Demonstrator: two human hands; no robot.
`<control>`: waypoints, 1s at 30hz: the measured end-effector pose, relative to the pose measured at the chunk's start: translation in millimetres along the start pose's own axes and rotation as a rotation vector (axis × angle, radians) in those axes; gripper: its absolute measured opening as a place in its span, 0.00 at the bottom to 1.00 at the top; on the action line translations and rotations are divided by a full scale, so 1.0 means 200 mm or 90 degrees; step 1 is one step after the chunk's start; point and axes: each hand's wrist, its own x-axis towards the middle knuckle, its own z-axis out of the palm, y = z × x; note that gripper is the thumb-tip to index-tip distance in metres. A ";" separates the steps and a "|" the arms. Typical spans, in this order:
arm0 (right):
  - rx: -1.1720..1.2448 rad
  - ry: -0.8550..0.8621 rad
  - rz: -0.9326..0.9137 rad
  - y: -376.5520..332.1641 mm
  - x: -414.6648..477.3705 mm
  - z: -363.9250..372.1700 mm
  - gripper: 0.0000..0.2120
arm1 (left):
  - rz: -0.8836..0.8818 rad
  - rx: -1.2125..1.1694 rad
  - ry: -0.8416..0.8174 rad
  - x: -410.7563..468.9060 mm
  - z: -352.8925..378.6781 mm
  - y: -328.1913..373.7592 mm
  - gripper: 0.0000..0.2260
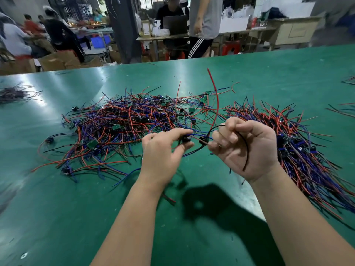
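Counting from the middle of the frame outward, we find two hands raised just above the green table (192, 237), with two small black parts between them. The left hand (163, 152) pinches the first black component (185, 139) between thumb and forefinger, its other fingers loosely spread. The right hand (247, 148) has its fingers curled tight around a black wire (245, 144) that crosses its palm and hangs out below the wrist. The second black component (202, 140) sits just beside those fingertips. One red wire (216, 104) rises from that fist toward the upper middle of the frame, and thin blue leads join the two parts. On the table we count two big heaps of red, blue and black leads. The central pile (123, 125) lies left of the hands, with at least four small green boards (92, 144) showing in it. The right pile (299, 143) runs down to the lower right. A third, smaller bundle (13, 94) lies at the upper left edge. As for containers, we see open cardboard boxes (57, 61) and two blue bins (98, 42) in the upper left background; their contents we cannot tell.
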 end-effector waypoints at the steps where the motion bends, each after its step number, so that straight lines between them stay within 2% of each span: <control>1: 0.011 0.010 -0.011 -0.01 0.00 -0.01 0.03 | -0.030 -0.034 0.016 0.01 -0.01 -0.01 0.10; 3: 0.033 0.026 -0.038 -0.03 0.00 -0.02 0.03 | -0.117 -0.048 0.074 0.01 -0.03 -0.02 0.09; 5: 0.054 0.030 -0.064 -0.04 0.00 -0.03 0.03 | -0.239 0.066 0.117 0.01 -0.05 -0.06 0.09; 8: 0.094 0.007 -0.082 -0.06 -0.01 -0.05 0.03 | -0.398 0.243 -0.006 0.01 -0.08 -0.12 0.18; 10: 0.125 -0.023 -0.079 -0.07 -0.01 -0.05 0.04 | -0.440 0.247 -0.064 0.01 -0.07 -0.12 0.27; 13: 0.184 -0.094 -0.030 -0.07 -0.02 -0.06 0.07 | -0.378 0.222 -0.018 0.01 -0.06 -0.08 0.33; 15: 0.209 -0.147 0.016 -0.08 -0.03 -0.05 0.09 | -0.269 0.106 0.063 0.01 -0.08 -0.04 0.34; 16: 0.209 -0.163 0.033 -0.08 -0.03 -0.05 0.10 | -0.226 -0.024 0.078 0.01 -0.08 -0.02 0.33; 17: 0.206 -0.176 0.047 -0.08 -0.03 -0.04 0.11 | -0.199 -0.175 0.054 0.01 -0.08 0.01 0.31; 19: 0.203 -0.196 0.072 -0.08 -0.04 -0.03 0.11 | -0.167 -0.416 -0.065 0.00 -0.07 0.07 0.26; 21: 0.206 -0.203 0.090 -0.09 -0.04 -0.02 0.11 | -0.145 -0.498 -0.125 0.01 -0.05 0.10 0.18; 23: 0.219 -0.204 0.100 -0.11 -0.05 -0.03 0.11 | -0.204 -0.557 -0.078 0.02 -0.05 0.09 0.13; 24: 0.228 -0.205 0.104 -0.12 -0.05 -0.03 0.11 | -0.262 -0.533 -0.036 0.03 -0.05 0.08 0.11; 25: 0.238 -0.207 0.108 -0.12 -0.05 -0.03 0.11 | -0.316 -0.435 0.003 0.02 -0.05 0.05 0.10; 27: 0.252 -0.216 0.124 -0.12 -0.05 -0.04 0.11 | -0.359 -0.045 0.039 0.02 -0.06 0.00 0.10; 28: 0.253 -0.224 0.134 -0.13 -0.05 -0.05 0.12 | -0.329 0.112 0.063 0.01 -0.07 -0.01 0.12; 29: 0.249 -0.231 0.143 -0.12 -0.05 -0.05 0.12 | -0.278 0.158 0.109 0.01 -0.07 -0.02 0.14; 30: 0.242 -0.237 0.151 -0.12 -0.04 -0.05 0.13 | -0.226 0.107 0.165 0.01 -0.07 0.00 0.14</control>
